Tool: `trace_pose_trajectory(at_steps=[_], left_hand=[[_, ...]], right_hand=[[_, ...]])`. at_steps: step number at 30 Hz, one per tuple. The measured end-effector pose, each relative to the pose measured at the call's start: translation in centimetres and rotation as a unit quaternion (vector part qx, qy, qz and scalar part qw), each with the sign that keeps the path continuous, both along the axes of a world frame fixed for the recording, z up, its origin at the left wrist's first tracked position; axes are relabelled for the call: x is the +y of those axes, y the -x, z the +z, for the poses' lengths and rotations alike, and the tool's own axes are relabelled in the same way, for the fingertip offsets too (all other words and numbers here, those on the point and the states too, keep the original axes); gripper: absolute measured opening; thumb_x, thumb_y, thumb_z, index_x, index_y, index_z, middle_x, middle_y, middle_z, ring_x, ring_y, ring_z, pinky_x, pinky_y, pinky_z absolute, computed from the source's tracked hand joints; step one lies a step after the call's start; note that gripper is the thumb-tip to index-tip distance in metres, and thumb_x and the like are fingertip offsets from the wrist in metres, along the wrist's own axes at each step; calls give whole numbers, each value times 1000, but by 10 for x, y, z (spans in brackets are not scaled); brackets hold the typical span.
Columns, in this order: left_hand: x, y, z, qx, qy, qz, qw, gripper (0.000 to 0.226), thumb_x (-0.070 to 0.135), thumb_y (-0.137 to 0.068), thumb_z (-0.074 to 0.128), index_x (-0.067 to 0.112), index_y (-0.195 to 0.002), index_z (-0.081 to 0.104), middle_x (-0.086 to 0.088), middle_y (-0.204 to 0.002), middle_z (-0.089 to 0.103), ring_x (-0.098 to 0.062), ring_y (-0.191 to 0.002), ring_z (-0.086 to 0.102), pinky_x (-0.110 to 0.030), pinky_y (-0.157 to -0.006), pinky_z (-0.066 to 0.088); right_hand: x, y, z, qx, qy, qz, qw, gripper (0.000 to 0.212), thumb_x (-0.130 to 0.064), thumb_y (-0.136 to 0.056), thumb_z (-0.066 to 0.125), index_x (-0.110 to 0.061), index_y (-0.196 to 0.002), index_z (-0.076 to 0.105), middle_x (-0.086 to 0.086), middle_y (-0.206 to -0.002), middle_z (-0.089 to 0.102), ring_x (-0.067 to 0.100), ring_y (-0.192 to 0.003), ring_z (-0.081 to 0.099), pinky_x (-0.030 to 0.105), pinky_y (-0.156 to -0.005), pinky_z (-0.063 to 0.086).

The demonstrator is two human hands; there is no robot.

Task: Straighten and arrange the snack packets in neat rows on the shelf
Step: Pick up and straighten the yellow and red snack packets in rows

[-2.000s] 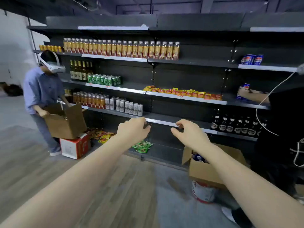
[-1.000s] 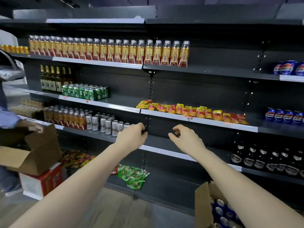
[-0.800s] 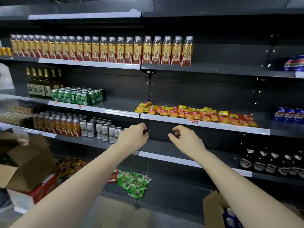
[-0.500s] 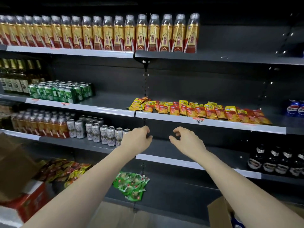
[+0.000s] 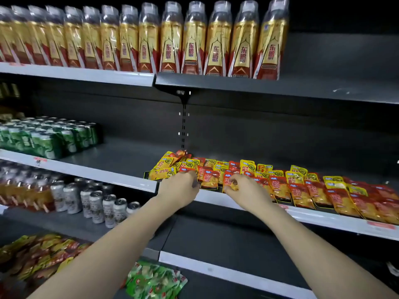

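Red and yellow snack packets (image 5: 280, 186) lie in loose, overlapping rows along the middle shelf (image 5: 248, 205), with a crooked yellow heap (image 5: 170, 167) at their left end. My left hand (image 5: 180, 189) rests at the shelf's front edge with its fingers closed on a red packet (image 5: 190, 170) beside that heap. My right hand (image 5: 244, 189) is just to its right, pinching the lower end of another red and yellow packet (image 5: 230, 182). A third packet (image 5: 208, 180) lies between the two hands.
Gold and red bottles (image 5: 168, 39) fill the shelf above. Green cans (image 5: 47, 139) and silver cans (image 5: 103, 203) stand on the left shelves. Mixed packets (image 5: 36, 253) and green packets (image 5: 155, 283) lie on the bottom shelf.
The view closed in on the shelves. Both hands rose from below the middle shelf's edge up onto it and closed on packets at the row's left end.
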State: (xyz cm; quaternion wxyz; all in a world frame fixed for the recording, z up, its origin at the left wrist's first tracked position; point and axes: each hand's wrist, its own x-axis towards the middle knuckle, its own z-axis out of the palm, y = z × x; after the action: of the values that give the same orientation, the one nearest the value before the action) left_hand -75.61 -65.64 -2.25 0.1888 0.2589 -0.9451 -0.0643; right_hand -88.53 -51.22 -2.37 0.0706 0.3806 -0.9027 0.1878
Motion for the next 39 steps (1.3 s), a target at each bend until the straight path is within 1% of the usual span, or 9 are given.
trace_pose_trajectory(at_steps=[4, 9, 14, 19, 22, 24, 28, 32, 39], left_hand=[[-23, 43, -22, -39, -19, -9, 999, 25, 32, -94, 44, 18, -112, 54, -6, -107, 64, -31, -98, 60, -30, -69, 38], [-51, 103, -38, -60, -38, -24, 997, 30, 34, -93, 43, 17, -115, 53, -6, -104, 65, -30, -97, 61, -35, -75, 47], [-78, 158, -47, -84, -34, -51, 995, 34, 38, -94, 42, 21, -123, 50, -6, -109, 64, -30, -99, 62, -35, -74, 47], [-97, 201, -50, -78, -39, -74, 993, 35, 38, -94, 42, 25, -125, 49, -4, -124, 58, -28, -113, 56, -39, -87, 48], [-99, 217, -61, -74, -29, -96, 992, 45, 41, -93, 44, 28, -136, 39, 0, -140, 43, -25, -132, 37, -41, -103, 36], [-98, 222, -71, -84, -15, -100, 991, 51, 44, -92, 42, 28, -139, 34, 1, -145, 37, -24, -137, 29, -44, -108, 30], [-99, 227, -83, -82, 29, -96, 992, 51, 48, -92, 39, 27, -138, 34, 3, -141, 41, -21, -133, 33, -41, -107, 28], [-99, 231, -86, -76, 30, -95, 992, 49, 45, -93, 39, 26, -139, 33, 1, -140, 40, -22, -132, 33, -38, -106, 28], [-91, 238, -78, -85, 10, -62, 994, 46, 37, -94, 37, 23, -138, 33, -2, -137, 44, -25, -129, 39, -42, -103, 32]], right_hand=[[-24, 37, -23, -8, -36, 11, 999, 41, -47, -90, 48, -25, -125, 52, -2, -123, 58, 22, -107, 59, 37, -82, 51], [-48, 85, -40, -22, -46, 12, 999, 41, -47, -91, 46, -24, -125, 52, -3, -122, 59, 20, -102, 61, 32, -75, 51], [-81, 123, -49, -16, -41, 5, 999, 43, -49, -91, 46, -23, -125, 52, -1, -120, 60, 20, -101, 61, 35, -78, 53], [-104, 152, -54, 5, -53, -8, 999, 41, -46, -91, 45, -23, -124, 53, 0, -126, 56, 22, -113, 54, 36, -85, 49], [-109, 165, -60, 55, -75, -11, 996, 42, -44, -93, 43, -22, -128, 50, 0, -130, 50, 21, -123, 41, 40, -98, 39], [-111, 170, -66, 66, -86, -11, 994, 46, -44, -93, 42, -22, -133, 46, -1, -134, 45, 20, -126, 36, 41, -102, 35], [-109, 174, -82, 76, -70, 0, 995, 47, -45, -93, 42, -20, -134, 46, -4, -132, 43, 19, -125, 37, 39, -103, 35], [-109, 173, -92, 107, -28, -9, 994, 43, -44, -87, 45, -20, -120, 59, -5, -114, 54, 21, -110, 51, 38, -89, 47], [-108, 177, -84, 79, -38, 20, 996, 43, -39, -96, 40, -19, -133, 47, -4, -130, 46, 17, -123, 37, 36, -102, 36]])
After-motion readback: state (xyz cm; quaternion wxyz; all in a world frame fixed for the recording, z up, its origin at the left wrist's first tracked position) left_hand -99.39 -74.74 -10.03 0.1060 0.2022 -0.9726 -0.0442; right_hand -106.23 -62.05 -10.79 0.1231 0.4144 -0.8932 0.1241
